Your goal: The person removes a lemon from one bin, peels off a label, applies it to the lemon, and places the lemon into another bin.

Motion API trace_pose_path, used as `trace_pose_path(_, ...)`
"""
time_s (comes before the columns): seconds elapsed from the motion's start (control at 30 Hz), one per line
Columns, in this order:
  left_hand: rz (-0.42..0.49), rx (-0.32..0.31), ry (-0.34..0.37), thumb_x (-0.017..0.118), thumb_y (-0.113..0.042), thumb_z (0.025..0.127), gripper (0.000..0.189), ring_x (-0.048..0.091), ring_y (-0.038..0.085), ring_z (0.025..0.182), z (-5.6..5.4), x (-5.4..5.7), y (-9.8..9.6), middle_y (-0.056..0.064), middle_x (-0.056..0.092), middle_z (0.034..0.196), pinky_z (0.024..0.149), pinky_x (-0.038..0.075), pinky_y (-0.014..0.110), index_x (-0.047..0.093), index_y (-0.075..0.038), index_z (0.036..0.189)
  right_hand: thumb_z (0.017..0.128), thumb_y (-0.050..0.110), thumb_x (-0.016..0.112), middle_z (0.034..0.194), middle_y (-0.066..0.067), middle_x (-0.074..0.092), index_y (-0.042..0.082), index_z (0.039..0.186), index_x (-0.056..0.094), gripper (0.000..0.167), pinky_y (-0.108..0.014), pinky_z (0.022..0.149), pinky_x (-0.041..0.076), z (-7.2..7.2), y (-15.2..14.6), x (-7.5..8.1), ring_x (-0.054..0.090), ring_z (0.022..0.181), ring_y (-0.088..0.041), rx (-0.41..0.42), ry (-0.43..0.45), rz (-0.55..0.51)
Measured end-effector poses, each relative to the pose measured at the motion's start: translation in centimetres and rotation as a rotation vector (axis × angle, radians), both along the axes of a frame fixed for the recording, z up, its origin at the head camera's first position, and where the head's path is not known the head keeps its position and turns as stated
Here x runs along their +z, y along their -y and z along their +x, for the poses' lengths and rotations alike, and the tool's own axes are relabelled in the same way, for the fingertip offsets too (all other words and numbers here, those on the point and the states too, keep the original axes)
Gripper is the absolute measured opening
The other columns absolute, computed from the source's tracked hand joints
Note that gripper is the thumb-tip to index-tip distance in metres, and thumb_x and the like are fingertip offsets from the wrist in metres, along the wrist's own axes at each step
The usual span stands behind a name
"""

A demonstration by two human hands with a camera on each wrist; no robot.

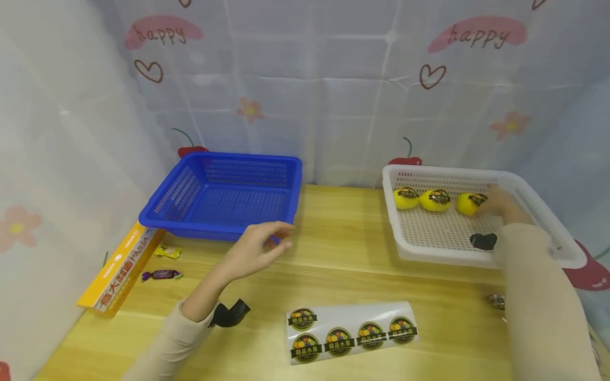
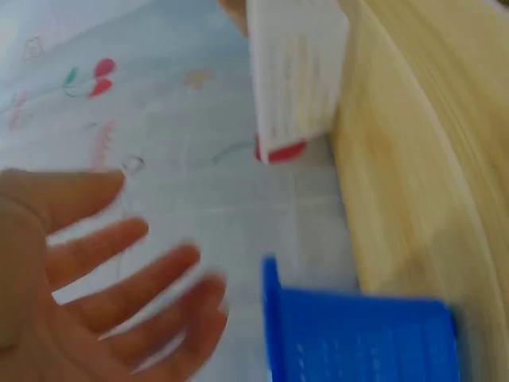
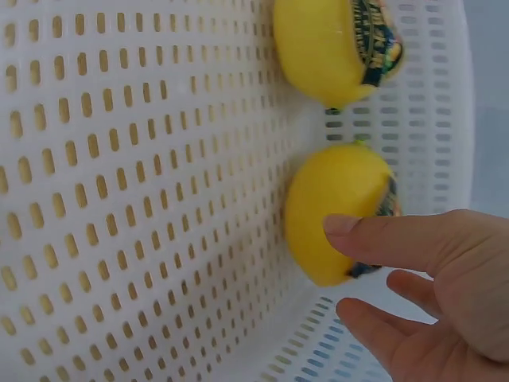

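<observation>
Three yellow lemons with black round fruit labels sit along the back of the white basket (image 1: 443, 258): the left lemon (image 1: 406, 198), the middle lemon (image 1: 434, 200) and the right lemon (image 1: 467, 204). My right hand (image 1: 502, 203) reaches into the basket beside the right lemon. In the right wrist view its thumb overlaps the lemon (image 3: 322, 211), while the other fingers extend loosely below it. My left hand (image 1: 257, 248) hovers by the front right corner of the blue basket (image 1: 221, 231), fingers slightly bent and apart, with nothing in them.
A label sheet (image 1: 352, 315) bearing several round stickers lies at the front middle of the wooden table. Left of it are a purple-wrapped candy (image 1: 162, 274), a yellow-wrapped candy (image 1: 168, 251) and an orange pasta box (image 1: 121, 267). A dark wrapped item (image 1: 496, 301) lies near my right sleeve.
</observation>
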State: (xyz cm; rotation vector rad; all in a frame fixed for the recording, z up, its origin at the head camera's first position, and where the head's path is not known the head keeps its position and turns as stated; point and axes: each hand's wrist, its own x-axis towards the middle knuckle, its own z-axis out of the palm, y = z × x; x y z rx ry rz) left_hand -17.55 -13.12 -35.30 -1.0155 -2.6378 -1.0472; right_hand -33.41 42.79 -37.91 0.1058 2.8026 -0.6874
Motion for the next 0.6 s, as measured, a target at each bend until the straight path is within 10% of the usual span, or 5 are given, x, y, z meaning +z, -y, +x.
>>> trace_pose_path(0.17, -0.24, 0.211, -0.161, 0.07, -0.021, 0.085, 0.037, 0.058, 0.033, 0.107, -1.2, -1.2, 0.6, 0.013, 0.066, 0.112, 0.091, 0.045, 0.053, 0.064, -0.004, 0.118, 0.079, 0.009, 0.067, 0.137, -0.047, 0.007, -0.019, 0.139, -0.009, 0.1, -0.069, 0.099, 0.021, 0.7, 0.4, 1.0, 0.014, 0.121, -0.063, 0.03, -0.029, -0.049)
trace_pose_path(0.6, -0.303, 0.257, -0.193, 0.07, -0.023, 0.085, 0.037, 0.059, 0.034, 0.105, -1.0, -2.5, 0.7, 0.012, 0.066, 0.111, 0.088, 0.043, 0.058, 0.063, -0.006, 0.118, 0.093, 0.028, 0.058, 0.139, -0.043, 0.021, -0.01, 0.146, 0.002, 0.085, -0.069, 0.091, 0.031, 4.3, 6.7, 4.8, 0.03, 0.117, -0.06, 0.155, -0.283, 0.03)
